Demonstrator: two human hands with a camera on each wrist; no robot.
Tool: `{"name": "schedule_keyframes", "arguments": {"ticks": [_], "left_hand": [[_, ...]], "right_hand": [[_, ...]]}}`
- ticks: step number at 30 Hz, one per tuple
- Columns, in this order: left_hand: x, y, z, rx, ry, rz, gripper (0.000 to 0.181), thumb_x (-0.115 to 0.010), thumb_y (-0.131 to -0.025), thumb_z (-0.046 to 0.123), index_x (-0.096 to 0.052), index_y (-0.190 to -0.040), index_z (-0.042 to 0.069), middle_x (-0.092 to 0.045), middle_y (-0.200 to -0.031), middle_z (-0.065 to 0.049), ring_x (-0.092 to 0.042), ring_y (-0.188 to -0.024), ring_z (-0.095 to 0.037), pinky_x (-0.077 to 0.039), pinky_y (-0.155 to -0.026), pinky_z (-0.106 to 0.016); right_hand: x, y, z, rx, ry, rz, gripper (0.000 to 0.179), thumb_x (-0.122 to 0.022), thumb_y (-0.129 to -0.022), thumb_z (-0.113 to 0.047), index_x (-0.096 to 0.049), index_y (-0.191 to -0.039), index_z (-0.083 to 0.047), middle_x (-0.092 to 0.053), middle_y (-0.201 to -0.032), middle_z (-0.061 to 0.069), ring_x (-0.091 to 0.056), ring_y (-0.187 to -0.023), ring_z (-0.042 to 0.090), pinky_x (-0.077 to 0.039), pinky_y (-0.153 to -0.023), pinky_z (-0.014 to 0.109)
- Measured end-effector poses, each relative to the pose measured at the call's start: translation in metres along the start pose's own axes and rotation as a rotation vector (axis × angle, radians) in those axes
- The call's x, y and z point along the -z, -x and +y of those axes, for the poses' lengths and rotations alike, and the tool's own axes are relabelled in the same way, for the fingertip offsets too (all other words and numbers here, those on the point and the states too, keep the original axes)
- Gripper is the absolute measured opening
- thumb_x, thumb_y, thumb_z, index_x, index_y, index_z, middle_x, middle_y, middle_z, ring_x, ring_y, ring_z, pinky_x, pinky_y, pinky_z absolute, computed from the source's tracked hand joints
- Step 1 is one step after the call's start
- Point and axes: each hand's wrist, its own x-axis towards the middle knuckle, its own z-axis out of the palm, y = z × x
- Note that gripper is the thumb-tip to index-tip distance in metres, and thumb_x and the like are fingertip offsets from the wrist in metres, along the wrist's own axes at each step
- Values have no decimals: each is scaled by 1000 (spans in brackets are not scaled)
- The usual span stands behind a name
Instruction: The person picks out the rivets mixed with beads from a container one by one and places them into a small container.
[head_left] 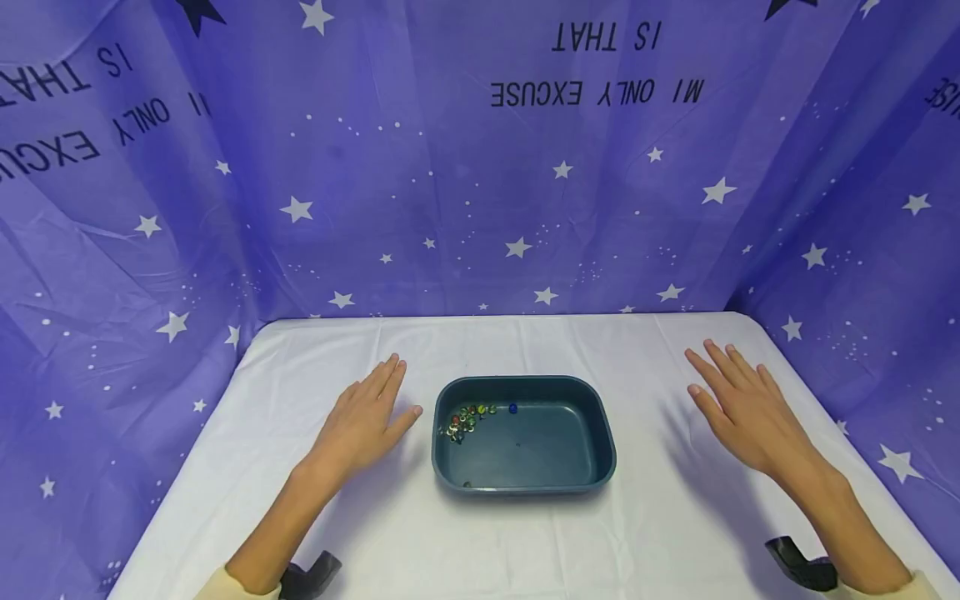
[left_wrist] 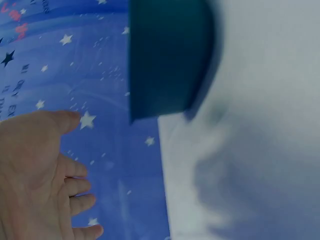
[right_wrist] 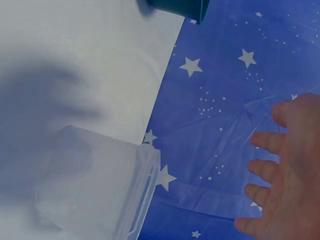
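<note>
Tub sits mid-bench, w/ most marbles bunched at its 10 o'clock & a blue marble nr 12. Your L hand hovers at 9 o'clock of it, R hand at 3; each grip's relaxed, fingers out, nothing held. Prob. a ready pose, tub untouched. Next reach in would call for a fine fingertip pinch, approx. one marble each.

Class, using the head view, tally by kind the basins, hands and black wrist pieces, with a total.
Basin: 1
Hands: 2 (left hand, right hand)
Black wrist pieces: 2
Total: 5
The small colourful items in the basin are too clustered to count surely, so they are left out.
</note>
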Motion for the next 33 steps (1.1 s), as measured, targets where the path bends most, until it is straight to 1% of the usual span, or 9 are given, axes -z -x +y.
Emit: {"name": "schedule_keyframes", "arguments": {"ticks": [8,13,17,20,22,24,29,31,33], "left_hand": [[-34,-1,15,-29,9,-35,75,-52,-102,46,-30,-154,-4,-26,-161,-18,-25,-147,-33,-28,-111,-59],[-47,1,22,-35,10,-55,76,-51,-102,47,-28,-155,-3,-25,-162,-17,-26,-147,-33,-28,-110,-59],[-53,2,26,-23,17,-65,76,-50,-103,47,-27,-156,-3,-24,-162,-16,-25,-147,-33,-27,-110,-59],[-55,2,28,-14,25,-67,76,-50,-103,47,-26,-156,-2,-23,-162,-16,-25,-147,-32,-26,-111,-59],[-55,2,29,-12,23,-68,76,-49,-103,47,-25,-156,-1,-23,-163,-16,-24,-147,-32,-26,-111,-59],[-56,2,29,-12,15,-69,76,-48,-103,47,-25,-157,-1,-22,-163,-15,-24,-148,-32,-25,-111,-59],[-56,2,32,-14,-8,-71,75,-46,-104,48,-25,-157,-1,-22,-163,-16,-23,-148,-32,-25,-112,-59],[-56,2,32,-15,-15,-72,75,-46,-104,48,-25,-157,-1,-22,-163,-16,-23,-148,-32,-25,-112,-58],[-56,2,33,-14,-19,-76,75,-45,-104,48,-24,-157,-1,-22,-163,-16,-22,-148,-32,-24,-112,-58]], "right_hand": [[-5,5,-1,5,-141,24,50,-52,-105,-24,-43,-151,-7,-34,-155,25,-23,-145,45,-10,-117,55],[-6,6,-8,-7,-244,-22,51,-50,-106,-25,-39,-154,-10,-32,-156,23,-24,-145,44,-13,-116,56],[-7,4,-13,-8,-291,-35,50,-50,-107,-24,-40,-154,-11,-36,-156,19,-32,-141,44,-21,-114,56],[-8,0,-18,-12,-319,-16,46,-52,-106,-22,-46,-150,-13,-45,-151,13,-41,-136,39,-27,-114,33],[-9,-3,-22,-14,-357,-5,43,-54,-105,-21,-50,-147,-13,-51,-146,9,-45,-133,33,-26,-108,16],[-9,-6,-26,-18,-416,-4,41,-56,-104,-19,-53,-145,-13,-55,-143,7,-48,-131,23,-25,-101,6],[-16,-17,-36,-12,-597,-40,38,-57,-104,-15,-57,-141,-7,-60,-136,10,-53,-122,0,-37,-96,9],[-20,-23,-41,-4,-681,-54,37,-58,-103,-13,-58,-138,-4,-62,-133,12,-56,-118,-1,-42,-94,13],[-24,-30,-46,5,-778,-74,36,-60,-101,-10,-59,-136,0,-62,-132,13,-59,-118,5,-45,-94,17]]}}
